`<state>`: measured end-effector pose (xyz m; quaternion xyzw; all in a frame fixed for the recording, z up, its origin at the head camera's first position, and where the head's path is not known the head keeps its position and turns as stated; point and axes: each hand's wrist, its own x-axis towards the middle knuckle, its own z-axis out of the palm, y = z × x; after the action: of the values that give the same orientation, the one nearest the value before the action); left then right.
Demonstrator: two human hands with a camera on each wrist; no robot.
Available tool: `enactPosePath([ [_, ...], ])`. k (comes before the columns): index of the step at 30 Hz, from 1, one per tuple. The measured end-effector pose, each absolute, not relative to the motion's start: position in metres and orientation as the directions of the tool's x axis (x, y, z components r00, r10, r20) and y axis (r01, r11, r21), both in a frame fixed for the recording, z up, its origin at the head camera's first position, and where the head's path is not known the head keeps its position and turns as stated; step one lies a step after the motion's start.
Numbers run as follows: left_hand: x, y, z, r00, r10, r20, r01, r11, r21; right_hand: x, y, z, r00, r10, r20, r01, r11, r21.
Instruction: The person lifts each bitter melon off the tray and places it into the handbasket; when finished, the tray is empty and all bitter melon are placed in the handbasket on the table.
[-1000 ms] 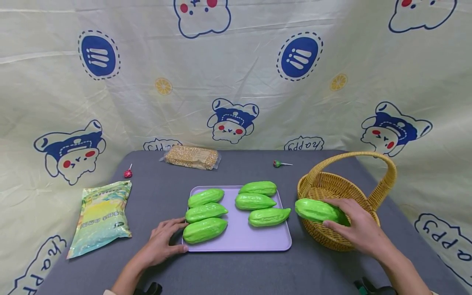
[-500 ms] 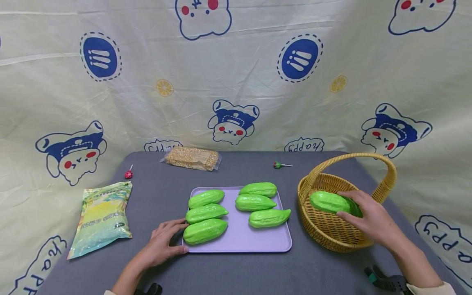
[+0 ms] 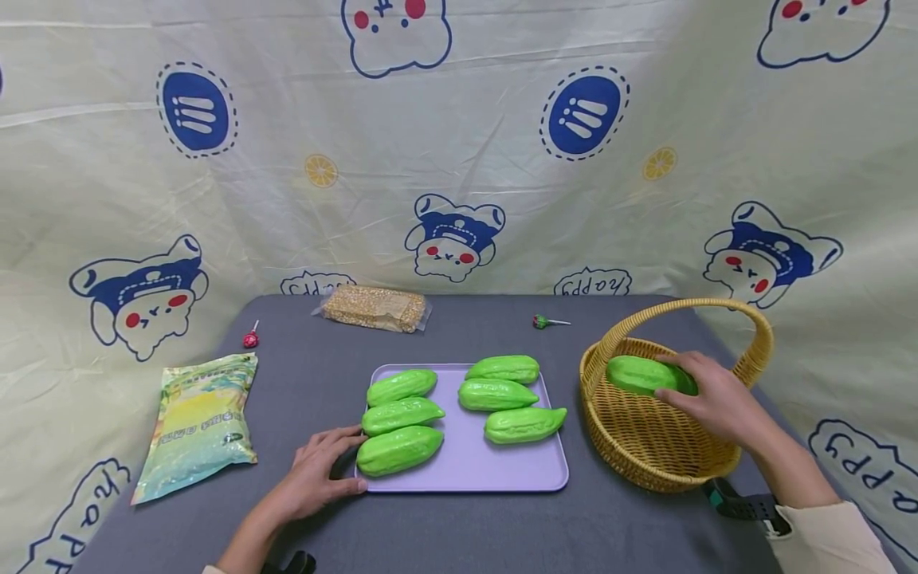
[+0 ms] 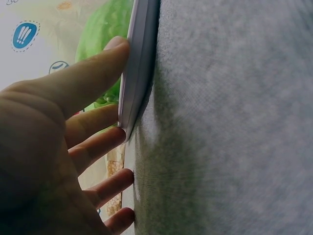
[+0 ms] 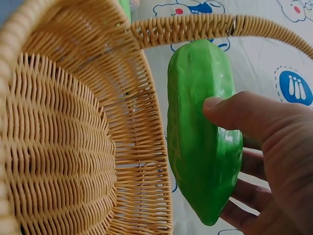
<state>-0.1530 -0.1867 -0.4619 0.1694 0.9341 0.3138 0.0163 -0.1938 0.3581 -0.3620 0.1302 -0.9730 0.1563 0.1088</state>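
At the right of the frame the right hand (image 3: 720, 400) grips a green gourd (image 3: 641, 375) (thumb curled over it) above the wicker basket (image 3: 649, 454). The left hand (image 3: 315, 474), fingers straight, touches the purple tray (image 3: 469, 466) on the counter (image 3: 459, 530), lower centre.

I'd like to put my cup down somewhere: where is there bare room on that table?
Bare grey cloth lies between the tray and the basket, along the near edge, and between the yellow-green bag and the tray. The tray's near right corner is free; its gourds crowd the rest.
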Motion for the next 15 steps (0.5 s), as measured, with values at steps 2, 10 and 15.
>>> enactPosePath([
  [2, -0.153, -0.187, -0.462, -0.942, 0.326, 0.075, 0.305, 0.747, 0.591, -0.198, 0.359, -0.362, -0.952, -0.211, 0.220, -0.268, 0.923, -0.277],
  [10, -0.153, -0.187, -0.461, -0.943, 0.325, 0.071, 0.302, 0.746, 0.593, -0.215, 0.361, -0.365, -0.963, -0.227, 0.145, -0.260, 0.923, -0.285],
  [15, -0.153, -0.187, -0.460, -0.943, 0.326, 0.060, 0.295, 0.743, 0.600, -0.226, 0.361, -0.369, -0.959, -0.253, 0.129, -0.279, 0.923, -0.265],
])
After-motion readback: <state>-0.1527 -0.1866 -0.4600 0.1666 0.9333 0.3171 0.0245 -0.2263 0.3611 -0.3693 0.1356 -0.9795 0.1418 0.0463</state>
